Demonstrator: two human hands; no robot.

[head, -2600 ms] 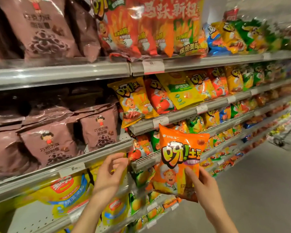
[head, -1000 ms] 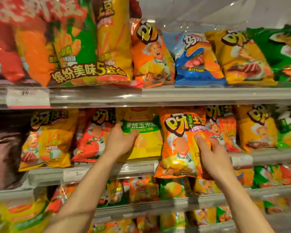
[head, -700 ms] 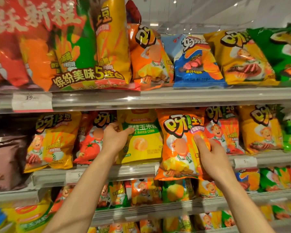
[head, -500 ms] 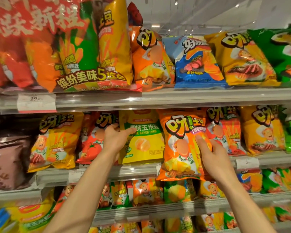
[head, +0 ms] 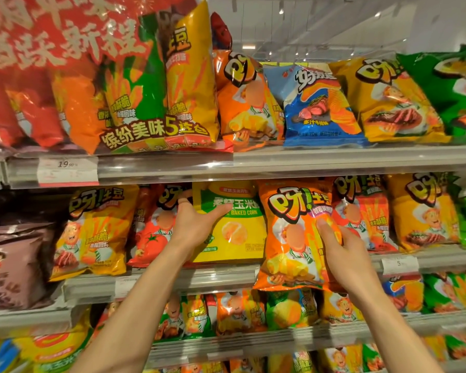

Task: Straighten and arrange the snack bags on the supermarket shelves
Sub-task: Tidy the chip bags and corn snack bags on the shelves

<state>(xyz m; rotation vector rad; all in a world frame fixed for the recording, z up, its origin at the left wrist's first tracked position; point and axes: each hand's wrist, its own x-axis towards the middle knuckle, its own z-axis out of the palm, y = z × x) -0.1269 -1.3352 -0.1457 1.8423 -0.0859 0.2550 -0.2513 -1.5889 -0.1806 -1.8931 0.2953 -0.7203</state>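
An orange bag (head: 293,235) is gripped by the right hand (head: 342,251) against the shelf (head: 189,278). Left of it, a yellow bag (head: 234,232) is pinched by the left hand (head: 194,224).

Both my forearms are bare from the bottom edge of the frame up to the wrists; no sleeve shows on either. My left hand (head: 197,224) sits at centre frame, my right hand (head: 342,251) to the right of centre. I wear no watch, bracelet or glove on either, and no ring on what shows of them. My fingers (head: 324,230) are slim, with short plain nails. One left fingertip near the top of that hand shows a pale, unpainted nail.
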